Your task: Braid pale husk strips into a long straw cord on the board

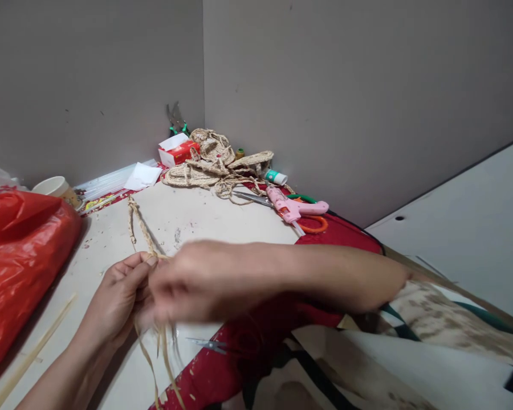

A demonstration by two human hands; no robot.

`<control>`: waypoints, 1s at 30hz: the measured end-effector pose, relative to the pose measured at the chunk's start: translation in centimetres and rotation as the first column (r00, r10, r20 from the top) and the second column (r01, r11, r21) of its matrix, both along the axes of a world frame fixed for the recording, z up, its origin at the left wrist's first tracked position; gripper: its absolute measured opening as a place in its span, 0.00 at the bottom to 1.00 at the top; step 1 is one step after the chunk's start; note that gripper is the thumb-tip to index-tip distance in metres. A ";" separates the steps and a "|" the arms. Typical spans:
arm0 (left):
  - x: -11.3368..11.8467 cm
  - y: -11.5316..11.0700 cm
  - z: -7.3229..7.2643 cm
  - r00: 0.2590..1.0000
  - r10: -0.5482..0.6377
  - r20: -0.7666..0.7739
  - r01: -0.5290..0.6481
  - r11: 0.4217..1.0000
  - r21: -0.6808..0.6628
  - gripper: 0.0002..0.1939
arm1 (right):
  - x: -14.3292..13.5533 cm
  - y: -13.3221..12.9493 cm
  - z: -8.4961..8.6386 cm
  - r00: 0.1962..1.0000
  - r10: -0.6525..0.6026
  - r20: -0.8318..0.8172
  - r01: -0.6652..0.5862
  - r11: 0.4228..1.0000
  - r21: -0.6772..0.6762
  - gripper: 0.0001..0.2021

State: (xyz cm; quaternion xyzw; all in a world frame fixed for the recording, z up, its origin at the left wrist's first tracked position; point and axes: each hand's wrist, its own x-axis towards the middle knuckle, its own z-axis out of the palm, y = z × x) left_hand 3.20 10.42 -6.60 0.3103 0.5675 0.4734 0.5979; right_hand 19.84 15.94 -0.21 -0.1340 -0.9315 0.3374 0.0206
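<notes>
A thin tan straw braid (143,226) runs up the pale board, its far end doubled back near the top. My left hand (113,299) pinches the braid's near end between thumb and fingers. Right beside it, my right hand (192,282) crosses in front of the left fingers, smeared by motion, so its grip cannot be made out. Loose straw strands (165,353) hang below both hands toward the board's front edge. Small scissors (211,344) lie just right of these strands.
A red plastic bag (25,267) and a paper cup (57,191) stand left. Coiled braids (196,171), a red box (179,152) and pliers (177,119) are at the back. A pink glue gun (288,205) lies by orange-handled scissors (314,224). Straw strips (34,353) lie front left.
</notes>
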 end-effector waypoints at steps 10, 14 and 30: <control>-0.9 0.3 -0.2 0.994 -0.108 -0.004 0.107 0.994 -0.017 0.15 | -2.4 4.9 -6.7 0.979 -0.203 0.028 0.171 0.736 -0.655 0.21; -1.3 0.6 -0.4 0.986 -0.133 -0.099 0.132 0.991 -0.016 0.14 | -2.3 5.7 -7.1 0.990 -0.109 0.094 0.140 0.567 -0.811 0.21; -0.7 -1.4 1.6 0.391 -0.110 -0.914 0.266 0.964 -0.002 0.14 | -3.4 2.9 -6.9 0.899 -0.375 0.225 0.341 0.280 -0.897 0.12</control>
